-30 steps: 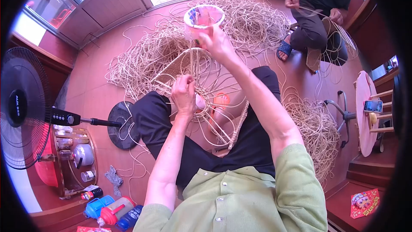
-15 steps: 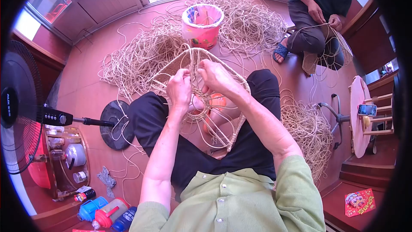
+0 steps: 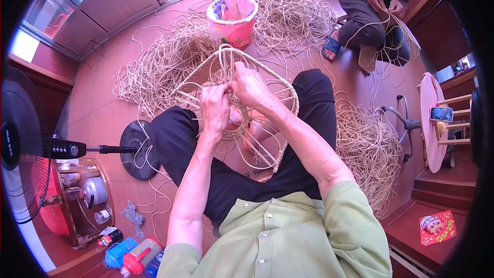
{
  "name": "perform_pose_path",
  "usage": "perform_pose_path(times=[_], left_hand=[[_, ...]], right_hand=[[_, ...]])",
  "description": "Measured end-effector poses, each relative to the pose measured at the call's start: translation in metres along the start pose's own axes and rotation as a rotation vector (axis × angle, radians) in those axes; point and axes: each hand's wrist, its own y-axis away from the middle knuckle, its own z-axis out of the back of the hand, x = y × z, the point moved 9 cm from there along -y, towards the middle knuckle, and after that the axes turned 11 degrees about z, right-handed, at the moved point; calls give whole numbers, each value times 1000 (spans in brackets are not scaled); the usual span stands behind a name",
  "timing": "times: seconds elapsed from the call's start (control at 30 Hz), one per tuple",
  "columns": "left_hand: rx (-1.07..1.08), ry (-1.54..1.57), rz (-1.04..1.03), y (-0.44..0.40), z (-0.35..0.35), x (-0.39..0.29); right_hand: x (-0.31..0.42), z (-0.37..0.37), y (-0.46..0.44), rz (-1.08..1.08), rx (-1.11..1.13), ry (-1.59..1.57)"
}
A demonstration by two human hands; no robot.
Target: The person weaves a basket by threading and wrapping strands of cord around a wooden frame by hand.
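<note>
A cord-wrapped woven frame (image 3: 291, 92) rests between my knees, with cords strung across it to a round woven ring (image 3: 237, 134) near its middle. At the upper part of this ring my left hand (image 3: 215, 107) is closed, thumb and fingers pinching cord. My right hand (image 3: 250, 87) is closed right beside it, fingertips meeting the left ones at the same strands. A bundle of upright cords (image 3: 225, 62) runs from there to the frame's far corner. The exact crossing of the strands is hidden behind my fingers.
Heaps of loose cord (image 3: 296, 20) lie beyond the frame, and another pile (image 3: 368, 149) lies to the right. A pink bucket (image 3: 234, 31) stands ahead. A fan (image 3: 23, 144) is at left. At upper right a seated person (image 3: 368, 25) handles cord.
My hands have come closer together, the right moving down and left toward the left hand's fingertips. The view has shifted slightly. The other person still handles cord.
</note>
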Motion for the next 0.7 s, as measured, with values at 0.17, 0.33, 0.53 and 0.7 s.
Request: perform_pose_path(times=[0.17,0.33,0.53,0.7], left_hand=[[-41,-8,139,10,3,2],[17,-142,46,6,-4,3],[5,-247,-28,20,-8,-8],[-111,-278,-114,31,-8,-5]], right_hand=[[11,-1,2,34,-26,-24],[0,-5,-13,6,87,-91],[30,13,31,134,-174,41],[12,5,95,-232,-360,-1050]])
